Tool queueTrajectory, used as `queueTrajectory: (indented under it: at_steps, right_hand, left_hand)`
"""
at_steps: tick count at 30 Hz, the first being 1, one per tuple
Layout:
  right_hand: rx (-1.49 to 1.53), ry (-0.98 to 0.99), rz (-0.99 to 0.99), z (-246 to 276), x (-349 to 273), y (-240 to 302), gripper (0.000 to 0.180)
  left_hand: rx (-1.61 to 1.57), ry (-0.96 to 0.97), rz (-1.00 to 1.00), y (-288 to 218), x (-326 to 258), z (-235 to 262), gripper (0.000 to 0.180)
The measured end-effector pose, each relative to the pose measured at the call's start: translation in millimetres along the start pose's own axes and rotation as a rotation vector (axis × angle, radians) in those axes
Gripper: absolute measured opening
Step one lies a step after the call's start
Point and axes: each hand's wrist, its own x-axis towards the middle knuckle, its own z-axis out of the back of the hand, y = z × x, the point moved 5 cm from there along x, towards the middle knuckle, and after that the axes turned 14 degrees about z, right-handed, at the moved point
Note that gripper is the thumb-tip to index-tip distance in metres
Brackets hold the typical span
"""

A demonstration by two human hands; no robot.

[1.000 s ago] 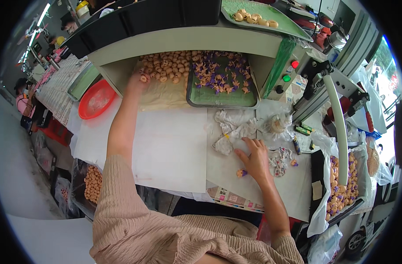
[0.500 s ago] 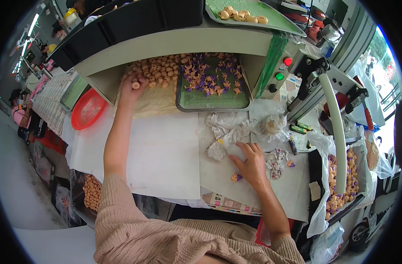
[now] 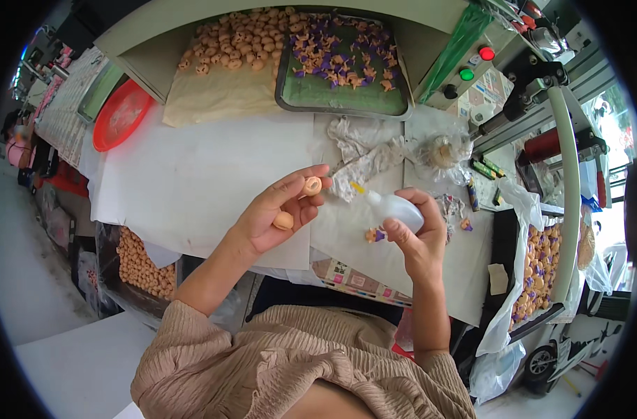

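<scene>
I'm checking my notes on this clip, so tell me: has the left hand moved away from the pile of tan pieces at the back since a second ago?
Yes. The left hand has come back from the tan pieces toward the body, over the white sheet.

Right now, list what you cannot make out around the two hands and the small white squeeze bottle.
Head view only:
- Squeeze bottle: its base is covered by the right hand; how full it is cannot be told.
- Second tan piece: curled fingers of the left hand hide part of it, so its shape is unclear.
- Ring-shaped piece at the fingertips: too small to show surface detail.
- Purple-and-tan bit on the table: too small to identify.
</scene>
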Motion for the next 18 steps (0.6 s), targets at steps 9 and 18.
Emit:
queueTrajectory:
  at_steps: [9,18]
  right_hand:
    - [-0.173,-0.225,0.152,22,-38,-17,0.05]
    - [-0.468,-0.182,0.362,29,-51,-2,0.045]
  left_hand:
    - [0.012,-0.007,0.056,54,19,7,0.044]
    - [0.038,-0.088,0.049,77,28,12,0.036]
